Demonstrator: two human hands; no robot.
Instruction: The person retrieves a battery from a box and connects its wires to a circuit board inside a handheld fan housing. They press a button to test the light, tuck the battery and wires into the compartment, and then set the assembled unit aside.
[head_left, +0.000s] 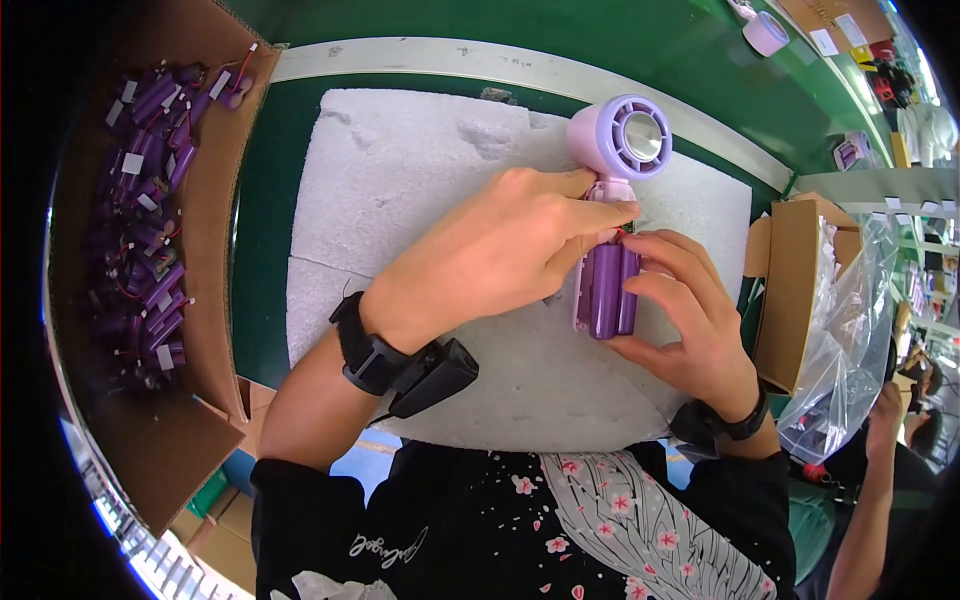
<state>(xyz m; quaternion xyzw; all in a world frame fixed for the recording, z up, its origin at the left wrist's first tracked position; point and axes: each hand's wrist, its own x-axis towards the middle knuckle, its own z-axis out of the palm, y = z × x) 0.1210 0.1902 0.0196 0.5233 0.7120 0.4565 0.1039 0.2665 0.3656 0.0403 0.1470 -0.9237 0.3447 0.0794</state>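
A lilac handheld fan (600,135) lies on a white foam board (400,130), its round head away from me and its handle shell (583,295) open. Two purple cylindrical battery cells (606,290) sit side by side at the handle. My left hand (500,245) closes on the fan just below the head, its fingertips by a short red wire (621,230) and a small circuit board they partly hide. From the right, my right hand (690,310) curls around the battery cells, thumb near their lower end and fingertips close to the wire.
At left stands a cardboard box (205,200) of purple battery packs (150,200) with wires. An open carton (790,290) with clear plastic wrap (840,340) is at right. Another lilac fan part (766,34) lies at the far right. Another person's arm (870,500) shows at lower right.
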